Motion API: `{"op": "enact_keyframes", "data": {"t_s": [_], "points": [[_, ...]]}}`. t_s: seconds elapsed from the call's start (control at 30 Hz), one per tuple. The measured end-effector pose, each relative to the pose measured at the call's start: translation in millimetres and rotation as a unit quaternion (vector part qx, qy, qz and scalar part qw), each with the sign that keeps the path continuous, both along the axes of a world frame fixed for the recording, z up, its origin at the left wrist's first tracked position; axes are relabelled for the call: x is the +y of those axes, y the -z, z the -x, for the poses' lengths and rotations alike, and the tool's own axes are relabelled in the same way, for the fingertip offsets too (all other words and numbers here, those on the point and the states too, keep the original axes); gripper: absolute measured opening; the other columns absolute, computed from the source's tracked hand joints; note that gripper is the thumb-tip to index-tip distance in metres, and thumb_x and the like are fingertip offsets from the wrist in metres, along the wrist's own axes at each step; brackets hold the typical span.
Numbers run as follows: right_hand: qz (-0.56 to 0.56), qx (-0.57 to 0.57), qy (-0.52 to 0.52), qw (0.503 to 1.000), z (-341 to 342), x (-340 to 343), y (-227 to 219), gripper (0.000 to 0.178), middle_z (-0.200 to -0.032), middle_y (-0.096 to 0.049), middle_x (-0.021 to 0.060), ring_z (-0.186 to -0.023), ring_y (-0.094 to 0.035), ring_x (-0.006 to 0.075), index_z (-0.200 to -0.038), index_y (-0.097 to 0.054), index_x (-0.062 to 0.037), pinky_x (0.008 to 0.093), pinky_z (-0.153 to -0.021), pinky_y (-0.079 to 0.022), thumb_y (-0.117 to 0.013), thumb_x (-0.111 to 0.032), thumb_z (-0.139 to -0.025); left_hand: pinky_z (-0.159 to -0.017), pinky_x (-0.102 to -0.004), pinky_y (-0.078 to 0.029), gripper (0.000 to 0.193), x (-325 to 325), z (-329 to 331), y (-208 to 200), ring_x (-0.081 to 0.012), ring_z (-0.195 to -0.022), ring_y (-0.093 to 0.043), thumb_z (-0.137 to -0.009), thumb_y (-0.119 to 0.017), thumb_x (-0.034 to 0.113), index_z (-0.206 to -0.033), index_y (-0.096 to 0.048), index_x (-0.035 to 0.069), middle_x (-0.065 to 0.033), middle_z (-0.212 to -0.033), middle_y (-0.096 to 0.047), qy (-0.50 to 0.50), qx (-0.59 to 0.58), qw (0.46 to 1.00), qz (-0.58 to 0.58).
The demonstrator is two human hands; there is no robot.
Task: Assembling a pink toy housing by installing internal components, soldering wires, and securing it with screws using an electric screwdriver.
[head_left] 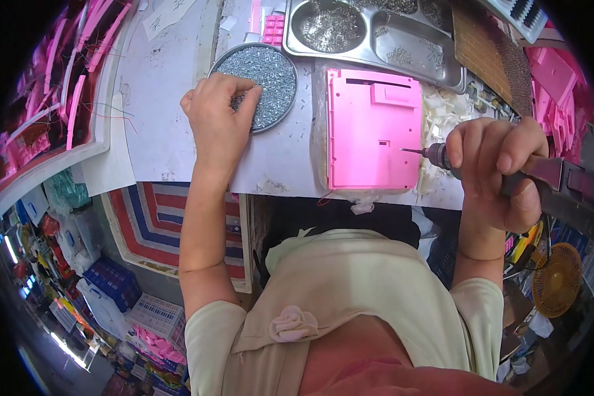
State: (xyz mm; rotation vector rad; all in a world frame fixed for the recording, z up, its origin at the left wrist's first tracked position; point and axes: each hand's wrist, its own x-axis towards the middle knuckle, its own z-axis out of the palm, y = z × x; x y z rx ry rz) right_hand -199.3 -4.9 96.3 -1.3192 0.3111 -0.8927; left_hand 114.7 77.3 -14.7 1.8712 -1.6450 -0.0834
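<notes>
My left hand (221,109) is over the near left side of a round grey dish (296,86) filled with small silver screws (261,72). Its thumb and forefinger come together in a pinch above them; whatever lies between the fingertips is too small to make out. An electric screwdriver (437,156) is gripped in my right hand (492,162), its thin bit pointing left over a pink plastic housing (360,142). That flat housing, with slots and small holes, rests on the white table between my hands. The bit's tip hovers near the right part of the housing.
Behind the housing stands a metal compartment tray (412,65) holding small metal parts. White plastic pieces (445,112) lie to its right, and pink parts (554,82) are piled farther right. A bin of pink strips and wires (76,86) stands left. Small pink keys (274,30) lie behind the dish.
</notes>
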Motion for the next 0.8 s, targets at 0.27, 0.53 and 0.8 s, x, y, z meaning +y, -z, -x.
{"op": "enact_keyframes", "data": {"t_s": [0.27,0.53,0.8], "points": [[-0.025,-0.002,0.027,0.999,13.1,6.9,-2.2,0.03,-0.061,-0.049,-0.0056,-0.053,-0.043,0.0093,-0.097,-0.055,-0.0124,0.0297,-0.065,-0.045,-0.07,-0.038,-0.091,-0.084,-0.0426,-0.035,0.014,0.4,-6.7,-3.3,-0.0243,-0.082,-0.06,-0.089,-0.07,0.021,-0.081,-0.067,0.011,-0.004,-0.08,-0.064,0.014,-0.124,0.992,-0.009],[-0.029,0.054,0.105,0.993,44.2,11.0,-5.6,0.033,-0.06,-0.046,-0.0055,-0.054,-0.044,0.0101,-0.097,-0.055,-0.0117,0.0302,-0.065,-0.045,-0.071,-0.04,-0.092,-0.079,-0.0336,-0.036,0.009,1.5,-17.8,-18.9,-0.017,-0.074,-0.062,-0.088,-0.074,0.018,-0.084,-0.072,0.01,0.0001,-0.083,-0.07,-0.025,-0.059,0.998,0.002],[-0.022,0.053,0.124,0.991,53.0,11.9,-0.5,0.035,-0.06,-0.045,-0.0058,-0.055,-0.046,0.0093,-0.098,-0.055,-0.0113,0.03,-0.069,-0.046,-0.074,-0.04,-0.091,-0.078,-0.0284,-0.047,0.008,-16.2,73.8,-39.5,-0.014,-0.085,-0.061,-0.084,-0.074,-0.006,-0.09,-0.069,-0.003,-0.007,-0.092,-0.069,0.165,0.287,0.944,-0.007]]}}
